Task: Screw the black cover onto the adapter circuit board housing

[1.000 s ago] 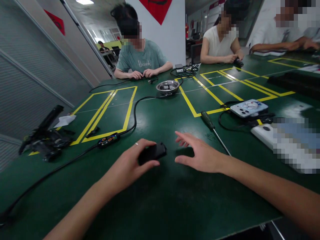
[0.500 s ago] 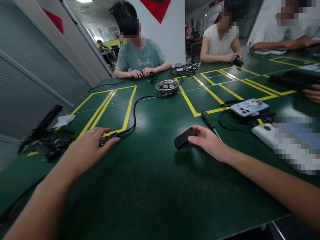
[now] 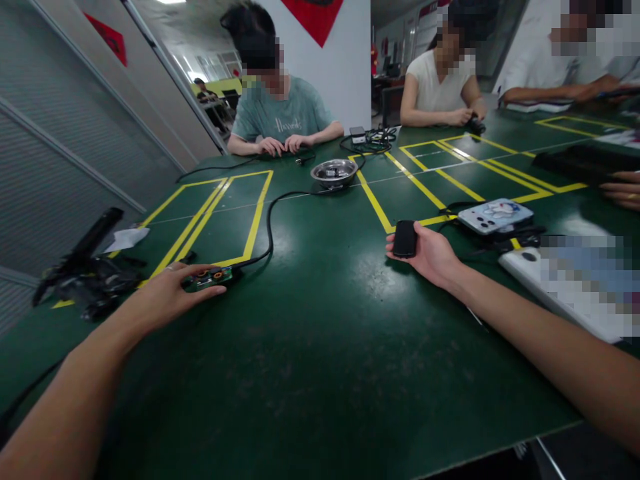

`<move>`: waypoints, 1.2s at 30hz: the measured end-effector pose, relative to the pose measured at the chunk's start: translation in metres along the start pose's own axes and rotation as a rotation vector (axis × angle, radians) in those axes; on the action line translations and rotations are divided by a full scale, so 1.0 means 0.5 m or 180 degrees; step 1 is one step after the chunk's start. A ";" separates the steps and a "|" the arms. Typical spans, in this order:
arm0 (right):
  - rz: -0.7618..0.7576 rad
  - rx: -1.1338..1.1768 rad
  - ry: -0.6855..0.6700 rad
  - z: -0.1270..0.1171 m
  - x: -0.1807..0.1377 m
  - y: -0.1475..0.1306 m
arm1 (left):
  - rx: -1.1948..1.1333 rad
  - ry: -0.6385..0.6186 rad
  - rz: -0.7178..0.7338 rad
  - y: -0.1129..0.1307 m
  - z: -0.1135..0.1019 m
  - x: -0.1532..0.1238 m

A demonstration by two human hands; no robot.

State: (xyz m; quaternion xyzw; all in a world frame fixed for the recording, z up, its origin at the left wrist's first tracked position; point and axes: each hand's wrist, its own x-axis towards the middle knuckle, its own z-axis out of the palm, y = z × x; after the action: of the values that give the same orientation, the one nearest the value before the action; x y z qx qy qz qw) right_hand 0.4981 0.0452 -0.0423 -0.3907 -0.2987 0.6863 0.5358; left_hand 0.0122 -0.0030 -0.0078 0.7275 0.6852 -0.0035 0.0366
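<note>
My left hand [image 3: 183, 285] is closed around a small green circuit board [image 3: 213, 276] with copper-coloured coils, its thumb on the near side and fingers on the far side. From the board's right end a black cable [image 3: 269, 230] curves back across the table. My right hand [image 3: 433, 252], palm turned up, holds a small black oblong plastic case piece [image 3: 405, 239] upright against the fingers. Under my right wrist pokes out the thin shaft of a screwdriver [image 3: 477, 319]; its handle is hidden by the hand.
A metal bowl [image 3: 334, 173] with small parts stands mid-table. Black equipment [image 3: 95, 273] lies at left by a paper scrap [image 3: 131, 238]. On the right are a patterned phone [image 3: 495, 216] and a white device [image 3: 545, 283]. Co-workers sit opposite, their hands [image 3: 285, 145] on the table.
My right hand has moved right and away from me with the black case piece, turning palm up and covering the screwdriver's handle. My left hand has shifted slightly, showing more of the circuit board.
</note>
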 end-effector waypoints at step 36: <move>-0.3202 -0.5713 -0.2228 0.482 0.036 0.281 | 0.0833 0.1230 -0.0858 0.067 -0.020 -0.031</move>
State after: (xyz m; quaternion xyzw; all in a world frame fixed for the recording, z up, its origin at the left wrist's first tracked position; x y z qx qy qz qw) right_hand 0.2192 0.0298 -0.0381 -0.2555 -0.9535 -0.0070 0.1599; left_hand 0.0443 -0.0197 0.0044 0.6154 0.7638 0.0420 -0.1900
